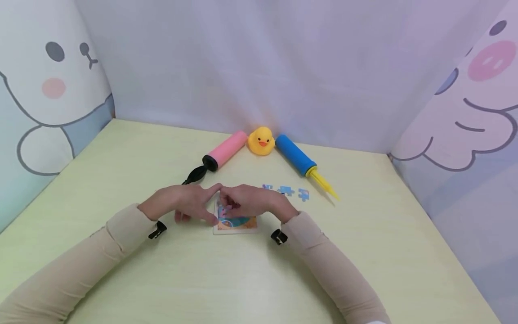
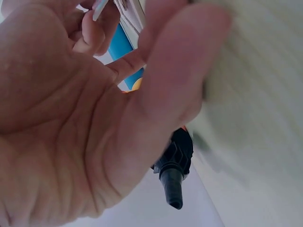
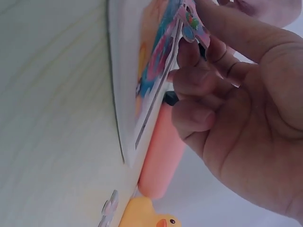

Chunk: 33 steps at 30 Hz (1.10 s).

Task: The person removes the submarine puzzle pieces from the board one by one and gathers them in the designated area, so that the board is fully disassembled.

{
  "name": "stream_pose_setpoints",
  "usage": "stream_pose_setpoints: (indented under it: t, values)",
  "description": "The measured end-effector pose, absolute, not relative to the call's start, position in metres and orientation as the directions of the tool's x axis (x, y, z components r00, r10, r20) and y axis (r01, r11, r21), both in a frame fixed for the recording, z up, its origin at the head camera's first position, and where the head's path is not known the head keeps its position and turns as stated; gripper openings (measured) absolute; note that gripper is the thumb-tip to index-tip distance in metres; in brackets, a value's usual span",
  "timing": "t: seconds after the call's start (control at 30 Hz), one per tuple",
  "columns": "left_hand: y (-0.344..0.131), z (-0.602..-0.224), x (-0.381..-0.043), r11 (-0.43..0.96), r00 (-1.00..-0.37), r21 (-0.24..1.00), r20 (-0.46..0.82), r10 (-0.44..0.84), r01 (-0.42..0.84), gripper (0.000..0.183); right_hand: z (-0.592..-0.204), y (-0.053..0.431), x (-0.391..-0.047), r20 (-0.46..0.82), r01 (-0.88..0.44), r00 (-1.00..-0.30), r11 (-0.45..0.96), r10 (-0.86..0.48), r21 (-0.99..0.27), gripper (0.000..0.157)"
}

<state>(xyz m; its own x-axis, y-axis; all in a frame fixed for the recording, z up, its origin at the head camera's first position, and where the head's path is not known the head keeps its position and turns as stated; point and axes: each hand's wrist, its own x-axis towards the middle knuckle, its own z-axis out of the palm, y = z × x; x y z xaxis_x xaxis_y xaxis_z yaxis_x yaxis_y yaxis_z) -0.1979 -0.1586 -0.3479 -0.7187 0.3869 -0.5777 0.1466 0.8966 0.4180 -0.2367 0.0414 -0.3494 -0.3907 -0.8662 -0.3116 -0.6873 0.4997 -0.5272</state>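
Observation:
A small jigsaw puzzle board (image 1: 247,223) with a colourful picture and a white frame lies flat on the table, partly hidden under both hands. My right hand (image 1: 247,200) is over it, pinching a pink and blue puzzle piece (image 3: 193,22) between thumb and fingers. That piece is tilted above the board surface in the right wrist view. At the board's left side is my left hand (image 1: 192,201), thumb and forefinger spread, the thumb at the frame's edge. Its other fingers point down beside the board. Several loose puzzle pieces (image 1: 286,191) lie beyond my right hand.
Behind the board stands a yellow rubber duck (image 1: 261,141). A pink hand pump (image 1: 228,150) with a black nozzle lies to its left, a blue hand pump (image 1: 295,155) with a yellow nozzle to its right. A pale curtain (image 1: 243,67) closes off the table's back.

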Motion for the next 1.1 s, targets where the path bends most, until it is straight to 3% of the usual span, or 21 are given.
stream_pose_setpoints:
  t: [0.17,0.57,1.1]
  values:
    - [-0.16,-0.348,-0.197,0.897,-0.719,0.416,-0.575,0.39,0.154,0.081,-0.346,0.042,-0.239,-0.262,-0.7,-0.403,0.479,-0.877,-0.53,0.008]
    - [-0.162,-0.347,-0.194,0.886,-0.731,0.428,-0.547,0.409,0.176,0.081,-0.325,0.073,-0.256,-0.251,-0.66,-0.471,0.526,-0.846,-0.536,0.017]
    - [-0.163,-0.349,-0.193,0.885,-0.732,0.44,-0.552,0.4,0.151,0.079,-0.336,0.126,-0.263,-0.316,-0.622,-0.504,0.592,-0.804,-0.512,0.006]
